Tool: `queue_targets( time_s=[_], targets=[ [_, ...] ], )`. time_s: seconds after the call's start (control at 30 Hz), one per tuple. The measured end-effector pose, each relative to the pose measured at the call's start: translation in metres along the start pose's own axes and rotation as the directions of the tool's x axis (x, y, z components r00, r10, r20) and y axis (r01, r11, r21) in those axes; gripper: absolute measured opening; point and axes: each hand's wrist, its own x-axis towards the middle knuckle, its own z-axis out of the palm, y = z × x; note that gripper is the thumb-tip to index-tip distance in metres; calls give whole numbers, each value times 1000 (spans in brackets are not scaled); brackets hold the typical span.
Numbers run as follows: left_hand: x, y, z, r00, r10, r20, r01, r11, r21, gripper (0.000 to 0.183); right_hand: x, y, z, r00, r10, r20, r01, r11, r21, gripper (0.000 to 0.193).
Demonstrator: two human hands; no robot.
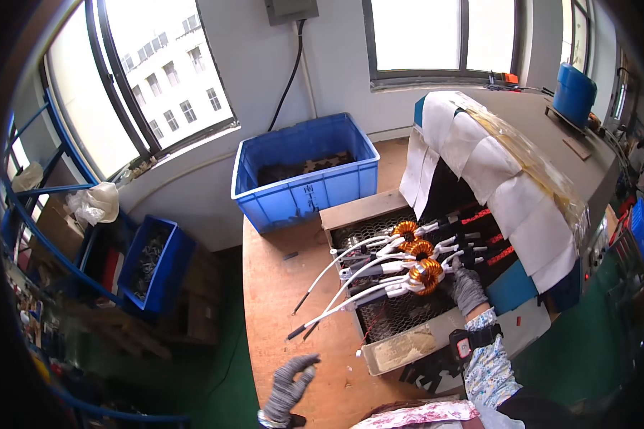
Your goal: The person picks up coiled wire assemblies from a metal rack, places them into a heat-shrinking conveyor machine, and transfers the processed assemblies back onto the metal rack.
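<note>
Three copper-wound ring coils (427,276) with white-sleeved leads lie in a row across a wire-mesh conveyor bed. My right hand (469,292), in a grey knit glove, is beside the nearest coil, its fingers closed around a lead on the coil's right side; the fingertips are partly hidden. Long white cables (350,300) with dark tips run left from the coils, over the bed's edge. My left hand (290,387), also gloved, hovers over the table's near left edge, fingers curved and apart from the thumb, holding nothing.
The conveyor bed (401,352) runs right into a machine opening draped with white cloth flaps (490,168). A blue crate (308,189) with dark contents stands behind on the wooden table (272,286). Another blue bin (150,261) sits on the left, by a blue rack.
</note>
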Motion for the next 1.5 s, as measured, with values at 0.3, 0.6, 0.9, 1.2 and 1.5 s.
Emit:
queue_targets(
  time_s=[0.3,0.6,0.9,1.2,1.5],
  targets=[
    [31,-43,62,994,-8,110,46,937,-346,31,-87,36,3,950,-307,-60,294,941,-167,46],
    [73,-51,68,980,23,199,27,969,-246,17,-165,28,-39,871,-481,104,442,672,-594,28],
    [70,3,87,921,320,222,-325,946,-15,31,-226,29,-79,906,-423,-10,370,804,-465,15],
    [106,-20,88,962,247,116,-264,950,165,12,-247,17,-127,842,-537,54,499,738,-454,13],
    [133,-81,77,914,399,68,-397,851,343,25,-274,30,-188,817,-514,-260,277,747,-604,13]
  ],
)
